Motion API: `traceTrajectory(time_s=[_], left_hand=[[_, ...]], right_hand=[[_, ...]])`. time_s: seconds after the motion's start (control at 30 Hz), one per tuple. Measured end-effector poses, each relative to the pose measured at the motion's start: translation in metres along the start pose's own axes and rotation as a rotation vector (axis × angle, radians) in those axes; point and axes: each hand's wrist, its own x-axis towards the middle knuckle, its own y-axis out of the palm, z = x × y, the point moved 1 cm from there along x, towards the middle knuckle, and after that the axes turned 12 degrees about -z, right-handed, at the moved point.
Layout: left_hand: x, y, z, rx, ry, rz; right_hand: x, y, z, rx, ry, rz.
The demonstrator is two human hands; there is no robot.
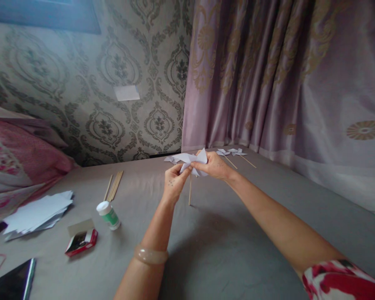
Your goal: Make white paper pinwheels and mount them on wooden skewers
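Both my hands are raised over the grey bed sheet (225,233) and meet at a white paper pinwheel (187,159). My left hand (174,180) pinches the paper from below, fingers closed. My right hand (213,165) pinches the paper's middle from the right. A thin wooden stick (190,189) hangs down from the pinwheel between my hands. Two finished paper pinwheels on sticks (233,153) lie farther back by the curtain.
A small white and green glue bottle (108,215) lies on the sheet, with a red open box (81,241) beside it. Several wooden sticks (114,185) and a stack of white paper (37,213) lie left. A dark phone (12,281) is at bottom left. Pink pillows (15,162) sit at left.
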Motion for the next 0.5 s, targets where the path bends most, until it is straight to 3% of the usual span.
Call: traceTrajectory(time_s=[0.27,0.5], left_hand=[[-0.005,-0.004,-0.008,-0.023,-0.099,0.186],[-0.001,-0.032,0.014,0.315,-0.205,0.423]], right_hand=[[-0.002,-0.011,-0.002,-0.004,0.070,-0.058],[-0.002,-0.013,-0.012,0.015,0.067,-0.115]])
